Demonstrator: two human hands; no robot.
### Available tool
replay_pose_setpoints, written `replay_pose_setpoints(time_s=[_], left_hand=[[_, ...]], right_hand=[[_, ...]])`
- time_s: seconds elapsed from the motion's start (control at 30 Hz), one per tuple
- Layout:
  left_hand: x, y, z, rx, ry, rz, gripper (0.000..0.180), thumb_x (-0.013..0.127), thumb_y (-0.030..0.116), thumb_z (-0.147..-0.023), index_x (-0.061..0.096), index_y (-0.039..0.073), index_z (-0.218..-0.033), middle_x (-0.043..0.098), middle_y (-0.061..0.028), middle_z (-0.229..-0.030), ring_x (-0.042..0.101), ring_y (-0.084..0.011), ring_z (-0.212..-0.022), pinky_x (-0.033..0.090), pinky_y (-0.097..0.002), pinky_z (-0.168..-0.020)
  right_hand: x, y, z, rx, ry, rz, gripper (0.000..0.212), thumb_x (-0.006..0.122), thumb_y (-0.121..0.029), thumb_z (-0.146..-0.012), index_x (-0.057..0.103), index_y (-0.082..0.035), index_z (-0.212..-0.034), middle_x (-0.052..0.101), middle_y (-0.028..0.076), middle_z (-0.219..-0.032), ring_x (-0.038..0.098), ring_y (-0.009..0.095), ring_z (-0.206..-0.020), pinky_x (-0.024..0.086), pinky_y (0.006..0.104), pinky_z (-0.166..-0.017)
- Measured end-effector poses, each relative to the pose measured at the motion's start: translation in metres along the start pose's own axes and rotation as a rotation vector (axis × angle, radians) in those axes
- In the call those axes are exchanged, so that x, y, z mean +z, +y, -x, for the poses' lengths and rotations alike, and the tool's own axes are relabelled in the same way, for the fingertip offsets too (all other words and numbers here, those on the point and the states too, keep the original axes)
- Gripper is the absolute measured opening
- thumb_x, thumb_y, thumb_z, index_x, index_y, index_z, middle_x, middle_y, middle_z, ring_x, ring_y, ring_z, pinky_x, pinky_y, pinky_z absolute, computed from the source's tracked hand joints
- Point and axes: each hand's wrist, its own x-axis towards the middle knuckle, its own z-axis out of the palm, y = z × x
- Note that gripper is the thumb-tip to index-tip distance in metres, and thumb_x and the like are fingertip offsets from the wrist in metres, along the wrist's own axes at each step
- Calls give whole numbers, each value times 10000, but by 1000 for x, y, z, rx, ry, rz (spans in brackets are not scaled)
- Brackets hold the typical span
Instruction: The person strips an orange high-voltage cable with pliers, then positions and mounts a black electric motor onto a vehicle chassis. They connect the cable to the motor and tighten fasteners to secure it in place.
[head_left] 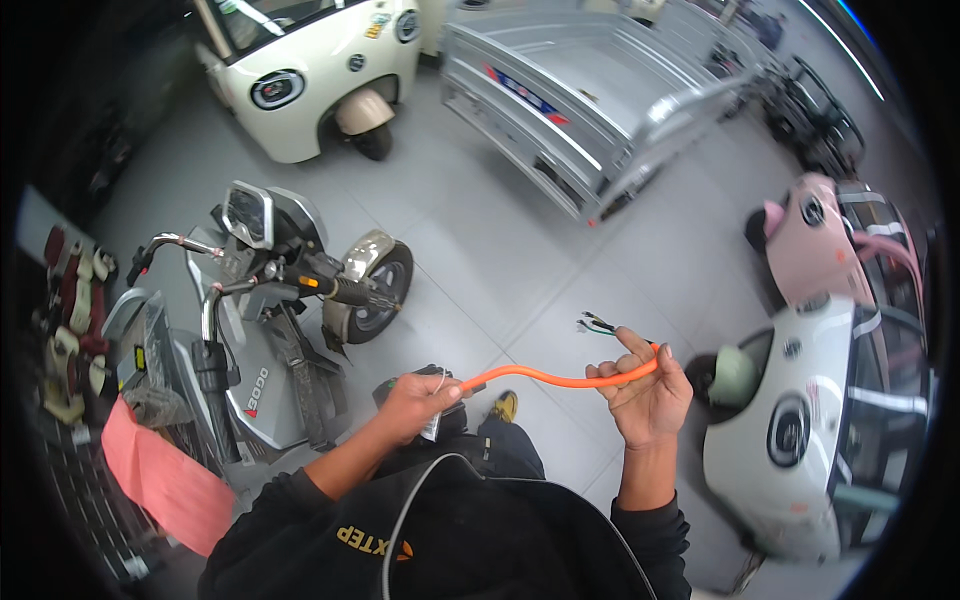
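Note:
An orange cable [540, 378] stretches in a shallow wave between my two hands, in front of my body. My left hand [418, 405] is closed round one end of it, where a small pale tag [432, 428] hangs beside a black part. Toward the other end, my right hand [645, 390] grips the cable between thumb and fingers, with the index finger stretched out. Past that finger, several thin wires [598, 323], black, green and others, stick out of the cable end with bared or capped tips.
At my left stands a partly dismantled grey electric trike [265, 370] with handlebars and front wheel, pink sheeting [165, 475] beside it. Ahead are a cream vehicle [320, 75] and a silver cargo bed [550, 100]. White [770, 440] and pink [815, 245] small vehicles stand on the right.

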Motion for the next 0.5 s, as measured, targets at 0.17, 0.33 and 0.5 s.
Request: replay_pose_setpoints(time_s=[0.17,0.33,0.5], left_hand=[[-10,64,-80,136,200,299,347,697,276,-1046,785,-48,-1133,645,14,-834,508,-75,-747,397,-250,-697],[-54,104,-173,205,407,385,410,691,347,-1037,768,-54,-1084,598,5,-716,499,-86,-647,387,-246,-623],[-154,128,-298,215,419,689,420,666,348,-1057,747,-58,-1131,555,16,-674,450,-62,-570,350,-251,-541]], right_hand=[[16,-51,-178,166,-317,-1,710,349,-442,-1115,489,165,-1454,774,222,-912,730,487,-1073,452,607,-1119],[45,-52,-332,462,-545,-11,831,281,-565,-1109,424,140,-1525,761,231,-953,705,497,-1123,412,600,-1137],[13,-14,-507,372,-215,434,707,518,-519,-1088,488,45,-1513,694,207,-1326,673,388,-1199,501,533,-1095]])
